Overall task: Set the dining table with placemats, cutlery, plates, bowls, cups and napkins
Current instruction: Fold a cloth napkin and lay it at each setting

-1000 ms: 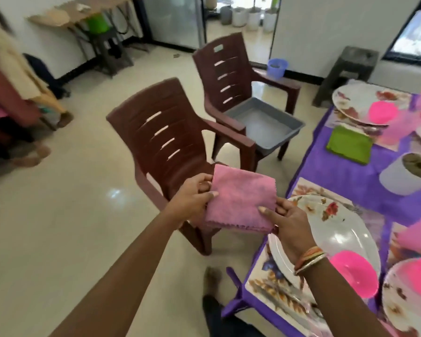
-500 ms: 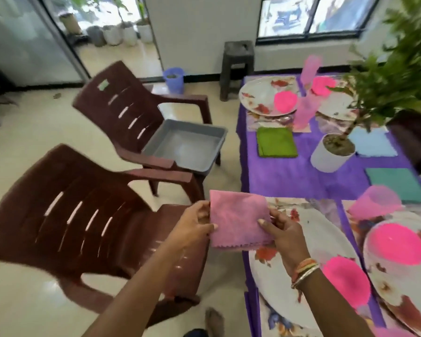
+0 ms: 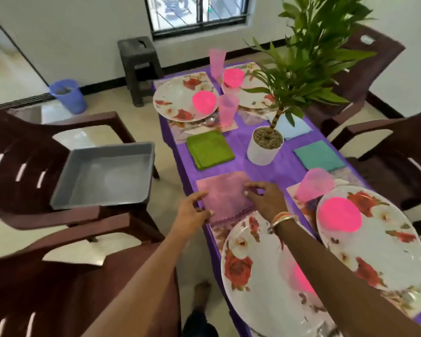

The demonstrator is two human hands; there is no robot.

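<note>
head view, table setting. pink napkin (image 3: 225, 194) lies flat on the purple table (image 3: 241, 152) near its left edge. its near edge overlaps the placemat (image 3: 219, 233) under the near plate (image 3: 250, 276). left hand (image 3: 192, 211) pinches the napkin's near left corner, thumb on the left edge and fingers curled at the corner. right hand (image 3: 266, 199), bangles at the wrist, has bent fingers and thumb closed on the napkin's right edge. the right forearm crosses the near plate and hides most of the pink bowl (image 3: 301, 280) on it. green napkin (image 3: 210, 149) lies just beyond the pink one, apart from it. white plant pot (image 3: 264, 147) stands mid-table, with a teal napkin (image 3: 319, 155) to its right and a blue napkin (image 3: 293, 126) behind. right plate (image 3: 387, 239) carries a pink bowl (image 3: 339, 215); a pink cup (image 3: 314, 184) sits just beyond it. two more plates with bowls and cups sit at the far end. grey tray (image 3: 105, 175) rests on a brown chair (image 3: 22, 154) left of the table.
</note>
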